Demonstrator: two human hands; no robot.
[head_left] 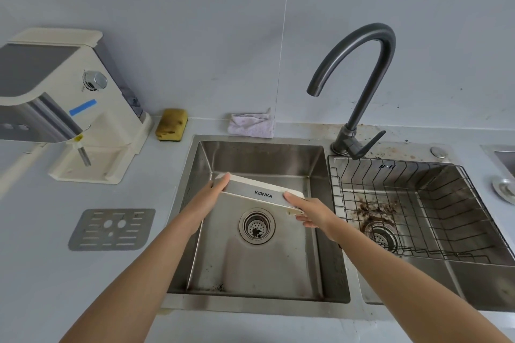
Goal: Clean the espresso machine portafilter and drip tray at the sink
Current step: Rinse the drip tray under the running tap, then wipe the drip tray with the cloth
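Both of my hands hold the cream drip tray (259, 189), its steel front marked KONKA, tilted over the left sink basin (259, 264). My left hand (214, 192) grips its left end. My right hand (309, 211) grips its right end. The tray's metal grate (111, 229) lies flat on the counter to the left of the sink. The cream espresso machine (69, 108) stands at the back left with its base bare. I see no portafilter.
A dark gooseneck faucet (359, 86) rises between the basins, its spout over the left one. The right basin holds a wire rack (418, 203) and coffee grounds. A yellow sponge (171, 124) and a folded cloth (250, 125) sit against the wall.
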